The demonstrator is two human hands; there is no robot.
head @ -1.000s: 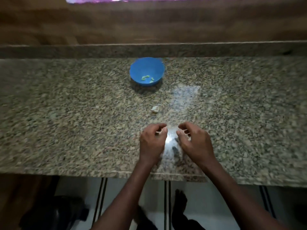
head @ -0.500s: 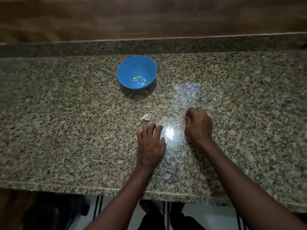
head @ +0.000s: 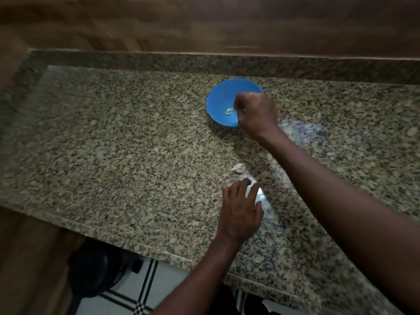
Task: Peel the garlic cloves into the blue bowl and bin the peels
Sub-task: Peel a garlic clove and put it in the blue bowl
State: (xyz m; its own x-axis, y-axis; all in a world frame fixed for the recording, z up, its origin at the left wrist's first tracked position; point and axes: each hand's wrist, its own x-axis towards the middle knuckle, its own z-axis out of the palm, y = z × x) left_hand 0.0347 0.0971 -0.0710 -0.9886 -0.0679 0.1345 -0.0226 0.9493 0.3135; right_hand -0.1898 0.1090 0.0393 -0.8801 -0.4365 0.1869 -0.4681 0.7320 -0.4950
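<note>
Granite counter (head: 136,155), one: blue bowl (head: 221,98), one, far side, pale cloves (head: 228,111) inside, partly hidden by right hand (head: 255,113), fingers curled, contents indiscernible; peel scrap (head: 238,168), one, beyond left hand (head: 241,208), fingers relaxed on counter.

Round blue bowl (head: 221,98) upright on the desk, pale peeled garlic cloves (head: 229,111) lying inside just left of the right fingers (head: 238,104), crumpled whitish garlic peel (head: 237,168) just beyond the left fingers (head: 238,186)

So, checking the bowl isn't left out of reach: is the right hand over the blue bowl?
Yes, the right hand hangs over the blue bowl, fingers curled.
</note>
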